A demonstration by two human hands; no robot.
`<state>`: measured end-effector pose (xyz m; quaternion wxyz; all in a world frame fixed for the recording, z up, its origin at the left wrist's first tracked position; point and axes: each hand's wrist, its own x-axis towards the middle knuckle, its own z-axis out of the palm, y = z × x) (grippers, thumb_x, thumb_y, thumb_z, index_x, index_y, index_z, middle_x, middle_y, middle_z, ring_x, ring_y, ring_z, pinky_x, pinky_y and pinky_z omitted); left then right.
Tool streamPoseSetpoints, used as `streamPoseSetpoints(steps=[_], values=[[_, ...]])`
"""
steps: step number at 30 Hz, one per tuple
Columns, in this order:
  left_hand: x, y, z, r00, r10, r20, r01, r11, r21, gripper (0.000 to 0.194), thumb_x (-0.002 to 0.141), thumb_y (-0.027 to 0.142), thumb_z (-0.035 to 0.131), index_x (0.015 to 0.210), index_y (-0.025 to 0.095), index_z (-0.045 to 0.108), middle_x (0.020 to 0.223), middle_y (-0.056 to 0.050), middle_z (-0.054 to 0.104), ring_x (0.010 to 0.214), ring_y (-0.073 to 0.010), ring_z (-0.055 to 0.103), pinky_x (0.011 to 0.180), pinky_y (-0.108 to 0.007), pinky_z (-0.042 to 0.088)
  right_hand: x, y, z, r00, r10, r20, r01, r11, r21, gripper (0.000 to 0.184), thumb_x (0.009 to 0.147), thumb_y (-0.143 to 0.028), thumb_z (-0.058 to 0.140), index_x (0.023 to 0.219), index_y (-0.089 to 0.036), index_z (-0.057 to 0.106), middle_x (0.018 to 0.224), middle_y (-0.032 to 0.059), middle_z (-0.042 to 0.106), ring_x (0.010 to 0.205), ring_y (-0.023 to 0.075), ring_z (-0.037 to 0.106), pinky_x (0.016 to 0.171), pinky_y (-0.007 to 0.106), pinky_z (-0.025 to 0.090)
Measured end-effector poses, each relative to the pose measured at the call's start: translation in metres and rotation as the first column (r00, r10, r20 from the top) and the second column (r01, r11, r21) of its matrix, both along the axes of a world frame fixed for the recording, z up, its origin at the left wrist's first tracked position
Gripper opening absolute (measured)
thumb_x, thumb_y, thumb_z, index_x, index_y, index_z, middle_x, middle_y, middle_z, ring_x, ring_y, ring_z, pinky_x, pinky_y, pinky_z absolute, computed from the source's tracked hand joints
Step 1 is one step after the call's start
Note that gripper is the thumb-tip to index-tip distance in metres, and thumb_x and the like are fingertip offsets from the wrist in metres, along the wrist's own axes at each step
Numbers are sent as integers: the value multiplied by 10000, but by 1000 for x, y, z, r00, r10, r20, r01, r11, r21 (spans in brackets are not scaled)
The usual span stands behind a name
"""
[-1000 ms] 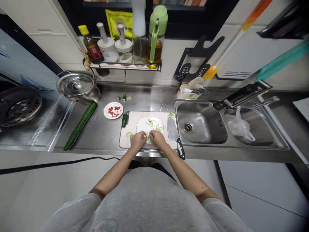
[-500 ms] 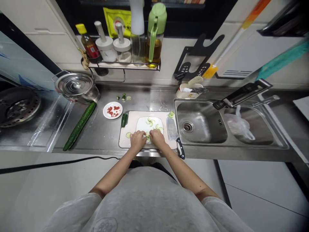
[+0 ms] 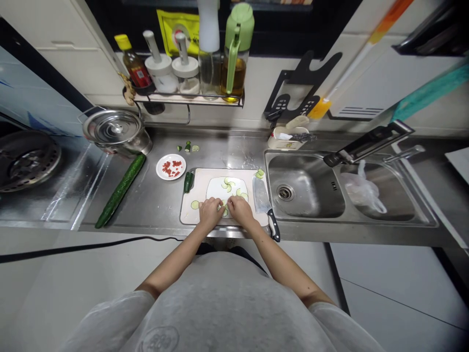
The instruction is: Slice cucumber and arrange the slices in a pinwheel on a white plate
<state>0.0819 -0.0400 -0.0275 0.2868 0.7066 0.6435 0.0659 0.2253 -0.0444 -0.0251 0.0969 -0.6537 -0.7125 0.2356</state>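
My left hand (image 3: pixel 211 212) and my right hand (image 3: pixel 240 209) are close together over the front of a white square plate (image 3: pixel 214 188). Their fingers are closed in pinches around the thin cucumber slices there, and the fingertips partly hide these slices. Behind them, curved cucumber slices (image 3: pixel 228 184) form a pinwheel on the plate. Under the plate is a pale cutting board (image 3: pixel 198 183), with a round cucumber slice (image 3: pixel 195 205) left of my left hand. A kitchen knife (image 3: pixel 261 194) lies along the board's right side, its black handle over the counter edge.
A cucumber piece (image 3: pixel 188 182) rests at the board's left edge. Further left are a small plate (image 3: pixel 159 170) of red bits, a whole cucumber (image 3: pixel 120 190) and a lidded steel pot (image 3: pixel 117 132). A double sink (image 3: pixel 308 195) adjoins on the right; a bottle rack (image 3: pixel 186 99) hangs behind.
My left hand has shifted slightly right, towards my right hand, over the slices at the plate's front. My right hand stays almost in place, and the other items have not moved.
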Motion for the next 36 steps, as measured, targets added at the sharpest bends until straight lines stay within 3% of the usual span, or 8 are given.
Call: streamPoseSetpoints(steps=[6,12,16,21,25,31,33,36], values=[[-10,-1,7,998,51,42,-52,999,17,174,839,364,548,898,232,645,898,-53,625,923,-226,541,859,-361,295,13,-7,4,992,-64,-108,69,997,39,180,890,-220,438,886,-186,615,848,61,623,808,186,515,699,275,350],[-60,-5,5,969,249,-6,-248,967,53,178,851,335,510,942,252,638,910,-32,641,916,-205,564,829,-333,319,37,-22,13,962,-155,-226,184,976,115,200,877,-254,421,859,-203,614,807,49,633,766,182,543,688,270,368],[-88,-5,-4,933,348,-96,-344,938,50,253,840,361,518,1042,247,617,949,-59,638,966,-242,564,850,-363,326,48,-29,15,946,-211,-245,245,962,117,211,871,-291,429,864,-203,620,785,46,630,742,186,543,668,273,369],[-87,-2,-11,927,325,-186,-321,946,52,323,813,421,546,1077,246,606,1048,-99,614,1043,-301,533,896,-424,320,47,-31,13,949,-201,-242,232,967,108,214,867,-296,425,852,-203,618,769,42,625,728,185,541,662,275,365],[-80,2,-14,930,323,-177,-321,946,41,234,809,361,560,1002,241,611,1070,-93,610,1055,-288,527,892,-407,329,40,-32,12,953,-183,-243,212,972,99,215,867,-295,427,863,-201,620,785,44,634,723,180,545,665,274,363],[-90,4,-24,917,390,86,-389,921,-26,128,802,288,562,909,231,604,850,-12,654,846,-183,570,854,-339,350,37,-35,11,951,-186,-245,211,974,79,222,867,-294,429,881,-192,626,774,40,636,730,178,554,659,265,371],[-96,5,-27,853,437,287,-433,898,-80,171,779,329,582,904,216,610,805,-8,639,764,-155,558,804,-306,380,38,-36,12,949,-193,-248,217,973,73,226,868,-295,428,880,-190,628,786,40,641,740,177,559,665,264,377],[-102,5,-25,682,433,590,-397,896,-198,290,724,405,629,903,178,614,758,-11,607,689,-129,528,719,-263,401,35,-36,15,946,-195,-259,220,973,69,226,868,-298,433,874,-193,633,786,35,644,727,171,559,666,264,383]])
